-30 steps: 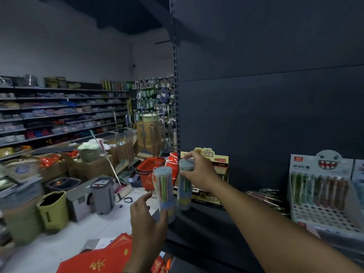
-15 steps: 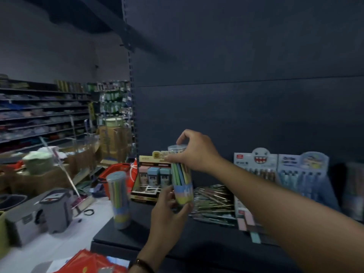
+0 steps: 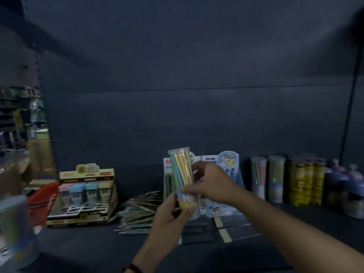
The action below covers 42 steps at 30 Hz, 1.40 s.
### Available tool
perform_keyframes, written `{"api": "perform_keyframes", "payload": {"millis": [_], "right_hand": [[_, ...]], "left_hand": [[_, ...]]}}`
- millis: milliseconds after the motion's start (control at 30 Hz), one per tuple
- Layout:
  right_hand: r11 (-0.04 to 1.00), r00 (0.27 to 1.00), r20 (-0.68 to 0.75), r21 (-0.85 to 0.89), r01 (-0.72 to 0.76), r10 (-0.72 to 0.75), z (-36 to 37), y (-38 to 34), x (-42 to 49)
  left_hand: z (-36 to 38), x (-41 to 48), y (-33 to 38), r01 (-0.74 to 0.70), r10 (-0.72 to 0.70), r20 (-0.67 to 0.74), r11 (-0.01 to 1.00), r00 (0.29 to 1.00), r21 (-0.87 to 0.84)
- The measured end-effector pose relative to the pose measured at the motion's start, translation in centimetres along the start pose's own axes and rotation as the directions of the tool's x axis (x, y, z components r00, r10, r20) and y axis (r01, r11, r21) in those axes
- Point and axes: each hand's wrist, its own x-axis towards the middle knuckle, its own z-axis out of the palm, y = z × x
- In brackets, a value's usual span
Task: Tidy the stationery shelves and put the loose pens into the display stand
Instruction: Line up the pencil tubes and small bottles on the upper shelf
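**A:** Head view, nearest first: how are the arms set?

**B:** The left hand rises from the bottom edge with a dark band on the wrist. Its fingers and thumb are curled round the foot of a clear tube. The right forearm crosses in from the lower right corner. The right hand grips the tube's middle, thumb in front and fingers wrapped behind.

**A:** So both hands are closed on it?

**B:** Yes, both grip the one tube. It holds pastel sticks, its top leans slightly left, and it is off the shelf.

**A:** What else is close?

**B:** A second tube stands at the far left, too blurred to read.

**A:** And the loose pens?

**B:** The pens lie in a heap on the shelf, just left of the hands. They are between a box of small pastel packs and the stand.

**A:** Where is the stand?

**B:** It is directly behind the held tube, partly hidden by the right hand.

**A:** Farther back?

**B:** Right of the stand, two clear tubes stand upright. Yellow tubs come next, then blue jars. A red basket shows beyond the shelf's left end.
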Motion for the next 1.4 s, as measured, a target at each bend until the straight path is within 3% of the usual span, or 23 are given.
{"api": "perform_keyframes", "payload": {"millis": [100,300,467,600,767,1000,1400], "right_hand": [[0.998,0.999,-0.02,0.03,-0.05,0.051,-2.4,4.7,-2.6],[0.995,0.968,-0.24,0.082,-0.055,0.073,-7.4,13.0,-6.4],[0.99,0.885,-0.443,0.076,-0.12,0.141,-10.1,20.2,-8.9],[0.992,0.829,-0.545,0.037,-0.124,0.124,-11.5,24.1,-10.0],[0.986,0.784,-0.605,0.008,-0.168,0.139,-11.6,27.6,-10.1],[0.982,0.784,-0.604,-0.015,-0.189,0.141,-11.1,30.1,-9.4],[0.926,0.74,-0.621,-0.06,-0.374,0.258,-10.5,30.1,-9.4]], "left_hand": [[4.6,1.6,0.1,-0.01,0.009,0.076,1.0,0.997,0.022],[13.7,4.3,-0.9,-0.011,-0.015,0.197,0.992,0.98,0.129],[20.4,5.2,-1.2,-0.036,-0.038,0.301,0.97,0.953,0.239],[23.6,6.5,-1.9,-0.16,0.019,0.32,0.894,0.947,0.419],[26.3,6.9,-2.7,-0.291,0.081,0.327,0.686,0.942,0.667],[29.0,7.4,-4.1,-0.362,0.147,0.344,0.582,0.927,0.728],[29.6,6.5,-5.6,-0.365,0.172,0.333,0.619,0.927,0.695]]}}
